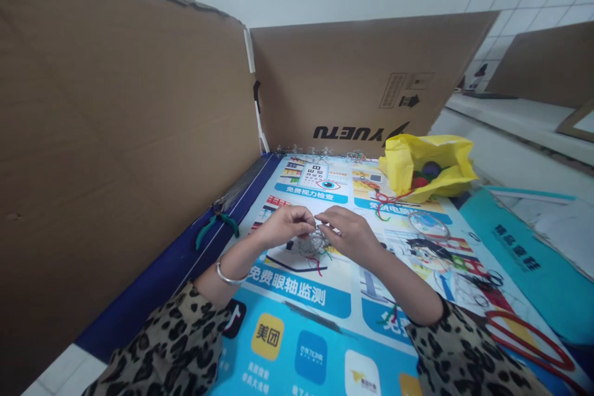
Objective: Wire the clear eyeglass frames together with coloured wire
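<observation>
My left hand (285,224) and my right hand (349,234) meet above the printed poster (297,309) on the table. Both pinch a small tangle of thin silvery wire (314,242) with red and green strands hanging from it. The fingers of each hand are curled tight on the wire piece. A silver bangle (227,275) sits on my left wrist, and both arms wear leopard-print sleeves.
Tall cardboard walls (116,136) close off the left and the back. Green-handled pliers (216,223) lie by the left wall. A yellow bag (424,164) holding coloured items stands at the back right. Red wire loops (524,340) and small wire pieces lie on the right.
</observation>
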### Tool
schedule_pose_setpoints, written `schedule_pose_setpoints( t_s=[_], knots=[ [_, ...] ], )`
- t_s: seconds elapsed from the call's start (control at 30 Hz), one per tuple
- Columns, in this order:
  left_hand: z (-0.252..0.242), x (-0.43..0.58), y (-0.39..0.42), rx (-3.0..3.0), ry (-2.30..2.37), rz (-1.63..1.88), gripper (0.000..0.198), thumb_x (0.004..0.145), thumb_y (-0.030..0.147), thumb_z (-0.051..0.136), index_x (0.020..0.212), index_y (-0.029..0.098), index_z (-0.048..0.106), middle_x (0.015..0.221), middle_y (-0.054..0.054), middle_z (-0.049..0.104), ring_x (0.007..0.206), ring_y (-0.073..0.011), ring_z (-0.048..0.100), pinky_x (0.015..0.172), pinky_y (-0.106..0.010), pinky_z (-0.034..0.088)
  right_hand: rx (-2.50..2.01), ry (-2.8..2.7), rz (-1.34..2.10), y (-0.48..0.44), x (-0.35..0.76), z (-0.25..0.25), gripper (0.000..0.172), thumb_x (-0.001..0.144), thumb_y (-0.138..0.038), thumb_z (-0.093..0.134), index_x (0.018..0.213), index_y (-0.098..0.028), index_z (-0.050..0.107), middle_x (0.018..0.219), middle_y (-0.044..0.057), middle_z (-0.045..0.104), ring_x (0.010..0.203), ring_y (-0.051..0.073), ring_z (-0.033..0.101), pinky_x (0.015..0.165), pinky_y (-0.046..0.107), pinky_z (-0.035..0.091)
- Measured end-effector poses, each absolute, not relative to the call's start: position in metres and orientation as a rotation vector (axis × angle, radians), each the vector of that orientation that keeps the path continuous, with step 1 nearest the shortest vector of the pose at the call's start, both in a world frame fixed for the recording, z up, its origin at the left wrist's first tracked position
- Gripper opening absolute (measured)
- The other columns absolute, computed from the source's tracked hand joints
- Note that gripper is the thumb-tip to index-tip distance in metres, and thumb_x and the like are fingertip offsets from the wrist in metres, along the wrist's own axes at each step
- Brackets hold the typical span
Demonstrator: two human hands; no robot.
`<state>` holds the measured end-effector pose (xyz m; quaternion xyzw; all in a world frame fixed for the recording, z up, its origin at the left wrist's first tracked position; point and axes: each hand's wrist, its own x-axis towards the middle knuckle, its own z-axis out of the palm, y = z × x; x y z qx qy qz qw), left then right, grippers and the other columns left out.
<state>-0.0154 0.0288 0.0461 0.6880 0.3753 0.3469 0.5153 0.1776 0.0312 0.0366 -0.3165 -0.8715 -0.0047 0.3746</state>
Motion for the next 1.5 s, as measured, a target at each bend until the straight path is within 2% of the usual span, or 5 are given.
schedule_pose_setpoints(
  t_s=[0.3, 0.8, 1.17, 1.3, 1.5],
  knots=[
    [0.044, -0.012, 0.028, 1.533, 0.895, 0.854, 0.016, 0.072, 0.026, 0.063, 0.072, 0.014, 0.053, 0.054, 0.002, 0.058, 0.051, -0.0084, 0.053, 0.051, -0.020, 0.041, -0.791, -2.197, -0.092, 0.023, 0.168, 0.042, 0.015, 0.078, -0.013, 0.050, 0.069, -0.019, 0.059, 0.066, 0.004, 0.062, 0.063, 0.014, 0.056, 0.059, 0.024, 0.043],
    [0.043, -0.010, 0.027, 1.354, 0.909, 0.959, 0.021, 0.064, 0.023, 0.069, 0.067, 0.013, 0.051, 0.053, 0.003, 0.054, 0.046, -0.0056, 0.047, 0.047, -0.019, 0.035, -0.685, -2.205, -0.085, 0.022, 0.166, 0.034, 0.016, 0.076, -0.010, 0.049, 0.065, -0.018, 0.057, 0.066, 0.003, 0.060, 0.066, 0.015, 0.054, 0.062, 0.026, 0.042],
    [0.043, -0.009, 0.026, 1.513, 0.883, 1.034, 0.019, 0.067, 0.022, 0.068, 0.072, 0.013, 0.052, 0.073, -0.002, 0.062, 0.066, -0.0094, 0.056, 0.061, -0.022, 0.042, -0.839, -2.014, 0.308, 0.028, 0.169, 0.040, 0.012, 0.078, -0.015, 0.051, 0.074, -0.019, 0.062, 0.076, 0.005, 0.065, 0.073, 0.016, 0.059, 0.063, 0.026, 0.046],
    [0.040, -0.007, 0.027, 1.532, 0.807, 1.058, 0.016, 0.071, 0.019, 0.064, 0.072, 0.014, 0.048, 0.071, -0.002, 0.062, 0.065, -0.0106, 0.059, 0.058, -0.022, 0.044, -0.989, -2.020, 0.550, 0.028, 0.168, 0.038, 0.015, 0.076, -0.016, 0.052, 0.078, -0.020, 0.066, 0.070, 0.000, 0.067, 0.060, 0.012, 0.058, 0.058, 0.023, 0.044],
    [0.041, -0.005, 0.026, 1.573, 0.769, 1.074, 0.015, 0.073, 0.018, 0.060, 0.072, 0.014, 0.046, 0.068, 0.000, 0.060, 0.062, -0.0095, 0.059, 0.051, -0.020, 0.045, -1.049, -1.973, 0.822, 0.025, 0.168, 0.042, 0.017, 0.076, -0.021, 0.052, 0.078, -0.020, 0.069, 0.072, -0.001, 0.069, 0.063, 0.013, 0.059, 0.058, 0.023, 0.045]
  ],
)
